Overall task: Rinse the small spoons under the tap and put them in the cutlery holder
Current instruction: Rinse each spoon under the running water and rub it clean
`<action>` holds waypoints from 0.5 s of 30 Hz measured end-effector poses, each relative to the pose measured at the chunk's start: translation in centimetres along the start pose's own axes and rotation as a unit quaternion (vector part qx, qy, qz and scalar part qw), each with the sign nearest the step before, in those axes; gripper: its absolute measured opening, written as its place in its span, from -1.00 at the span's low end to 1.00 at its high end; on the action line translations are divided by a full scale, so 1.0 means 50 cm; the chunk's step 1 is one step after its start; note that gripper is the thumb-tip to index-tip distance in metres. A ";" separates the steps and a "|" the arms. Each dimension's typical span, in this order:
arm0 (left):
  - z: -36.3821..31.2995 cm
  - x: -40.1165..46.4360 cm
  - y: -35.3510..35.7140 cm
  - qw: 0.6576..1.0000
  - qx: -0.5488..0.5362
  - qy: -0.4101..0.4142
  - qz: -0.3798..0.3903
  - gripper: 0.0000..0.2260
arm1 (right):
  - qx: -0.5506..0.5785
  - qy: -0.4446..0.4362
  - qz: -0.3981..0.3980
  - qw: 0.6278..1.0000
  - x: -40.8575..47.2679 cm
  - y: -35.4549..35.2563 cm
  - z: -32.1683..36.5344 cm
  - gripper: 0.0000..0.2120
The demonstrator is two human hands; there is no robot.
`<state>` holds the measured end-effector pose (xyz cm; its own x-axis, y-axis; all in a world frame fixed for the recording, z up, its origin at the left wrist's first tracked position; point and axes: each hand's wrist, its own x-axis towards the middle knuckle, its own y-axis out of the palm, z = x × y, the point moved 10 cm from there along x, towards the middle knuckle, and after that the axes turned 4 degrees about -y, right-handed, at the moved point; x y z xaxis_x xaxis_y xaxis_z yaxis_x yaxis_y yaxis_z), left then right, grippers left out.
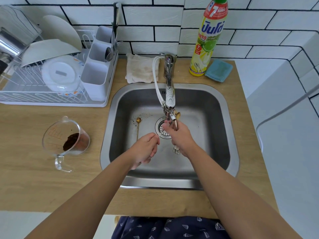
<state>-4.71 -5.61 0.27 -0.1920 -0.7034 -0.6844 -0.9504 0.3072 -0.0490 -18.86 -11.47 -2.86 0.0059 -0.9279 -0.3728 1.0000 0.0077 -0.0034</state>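
Here, a small gold-coloured metal spoon (pixel 176 124) is gripped in the right hand (pixel 179 135), whose grip is closed round the handle. Its bowl sits just under the chrome tap spout (pixel 170 99), and a flower-shaped handle end shows below the wrist. The right hand is over the round perforated drain strainer (pixel 163 129). A second small gold spoon (pixel 138 126) lies on the floor of the square stainless-steel sink (pixel 215 118), left of the strainer, bowl toward the wall, with dark specks scattered round the bowl. The left hand (pixel 146 149) hangs over the sink near that spoon's handle end; its fingers are curled, and whether they hold anything cannot be told. A white flexible hose (pixel 156 78) loops from the tap base to the spout.

On the wooden table (pixel 34 178), left of the sink, stands a white plastic three-compartment cutlery holder (pixel 95 78) fixed to the end of a white wire dish rack (pixel 34 94); metal cutlery (pixel 110 50) rests in its rear compartments. The rack carries white plates and an upturned white bowl (pixel 50 49). A clear measuring jug with brown grounds (pixel 69 138) stands well left of the sink. Behind the sink lie a stained beige cloth (pixel 139 69), a yellow dish-liquid bottle (pixel 207 40) and a blue sponge cloth (pixel 218 70).
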 end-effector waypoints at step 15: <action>0.030 0.001 0.003 0.997 -0.056 -0.020 0.040 -0.69 | 0.104 0.062 -0.008 0.993 0.000 0.001 -0.008 -0.88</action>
<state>-4.51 -4.63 -0.86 -0.2595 -0.6525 -0.7120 -0.9544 0.2861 0.0856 -18.83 -11.30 -3.21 0.0019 -0.8744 -0.4852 0.9797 -0.0956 0.1761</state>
